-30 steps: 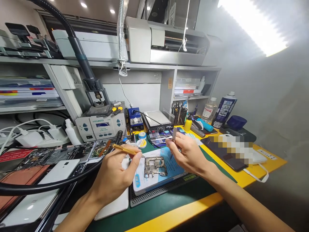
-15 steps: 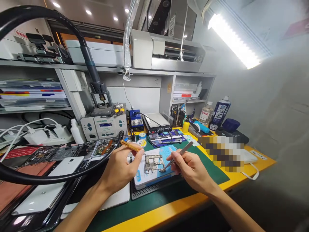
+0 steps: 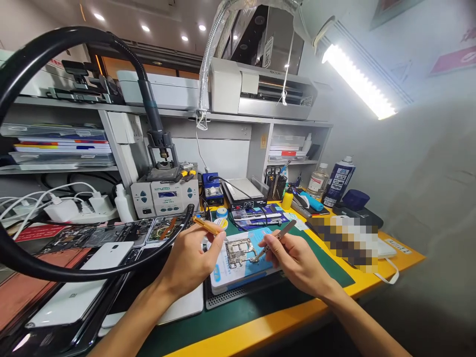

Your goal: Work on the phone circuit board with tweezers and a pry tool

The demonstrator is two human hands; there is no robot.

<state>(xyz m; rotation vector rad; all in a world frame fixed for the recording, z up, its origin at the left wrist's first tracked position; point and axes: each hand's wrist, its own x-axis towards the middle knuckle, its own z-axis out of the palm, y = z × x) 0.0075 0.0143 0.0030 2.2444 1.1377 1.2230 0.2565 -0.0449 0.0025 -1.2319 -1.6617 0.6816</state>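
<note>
A phone logic board [image 3: 238, 252] with cut-outs lies on a white and blue box [image 3: 222, 283]. My left hand [image 3: 195, 255] is closed round a slim tool with a gold handle [image 3: 206, 225]; its tip, by the board's upper left corner, is too small to make out. Between the thumb and fingers of my right hand [image 3: 293, 255] is a pair of metal tweezers [image 3: 284, 230]. The tweezers slant down to the left, their tips at the lower right part of the board. Whether they grip anything there cannot be seen.
The box sits on a dark perforated plate [image 3: 226, 300] over a green mat [image 3: 238, 317]. A black hose [image 3: 148, 271] loops at the left above several phones. Behind stand a hot-air station [image 3: 167, 196], a hot plate [image 3: 245, 191] and a yellow bottle [image 3: 287, 198].
The whole scene has shifted slightly right and down as my head tilted. Both hands keep their grip on the gold-handled tool and the tweezers, close to the board, which stays on the box.
</note>
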